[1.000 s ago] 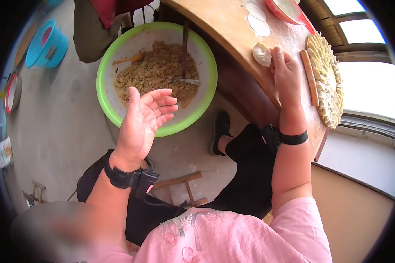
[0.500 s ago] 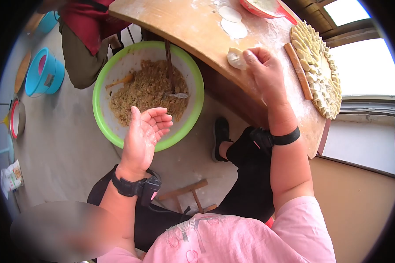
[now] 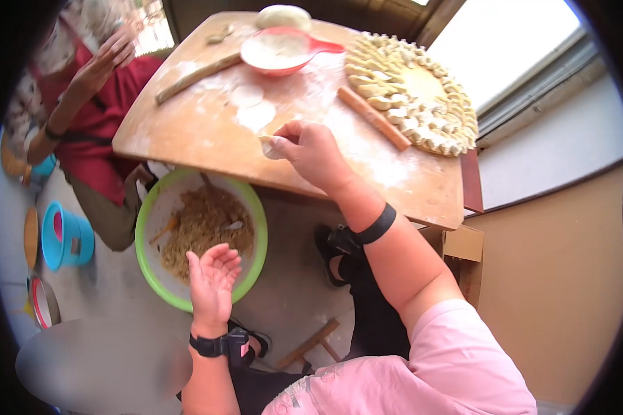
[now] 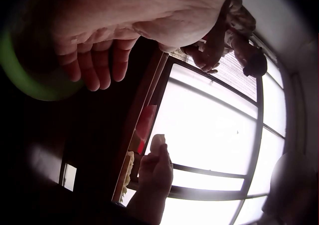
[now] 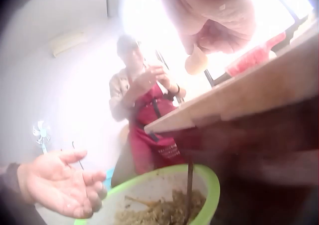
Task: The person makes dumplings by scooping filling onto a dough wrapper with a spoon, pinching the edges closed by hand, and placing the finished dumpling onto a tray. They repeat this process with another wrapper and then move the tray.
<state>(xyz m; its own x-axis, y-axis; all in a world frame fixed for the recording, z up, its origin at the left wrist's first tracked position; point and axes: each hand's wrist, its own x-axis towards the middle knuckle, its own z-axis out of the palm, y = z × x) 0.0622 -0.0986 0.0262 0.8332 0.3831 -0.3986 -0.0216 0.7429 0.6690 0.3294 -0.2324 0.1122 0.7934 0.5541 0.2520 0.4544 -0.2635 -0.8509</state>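
Note:
My right hand (image 3: 311, 152) pinches a pale dumpling wrapper (image 3: 270, 147) between thumb and fingers, just over the floured table's near edge. In the right wrist view the wrapper (image 5: 196, 61) droops from the fingertips. My left hand (image 3: 213, 283) is held palm up with relaxed fingers and nothing in it, over the near side of a green-rimmed basin (image 3: 142, 242). Minced filling (image 3: 201, 228) covers the basin's bottom, with a spoon (image 3: 235, 225) in it. Two flat wrappers (image 3: 256, 116) lie on the wooden table (image 3: 291, 169) beyond my right hand.
A rolling pin (image 3: 374, 119) lies beside a round board (image 3: 422, 83) ringed with dumplings. Farther back are a red scoop (image 3: 280, 71), another rolling pin (image 3: 197, 78) and a dough lump (image 3: 284, 17). Another person in a red apron (image 3: 118, 97) is at the left. A blue bucket (image 3: 83, 249) stands on the floor.
The head view has swung up, bringing more of the table and the other person into sight. My right hand still pinches the wrapper over the table's edge; my left palm stays upturned near the basin.

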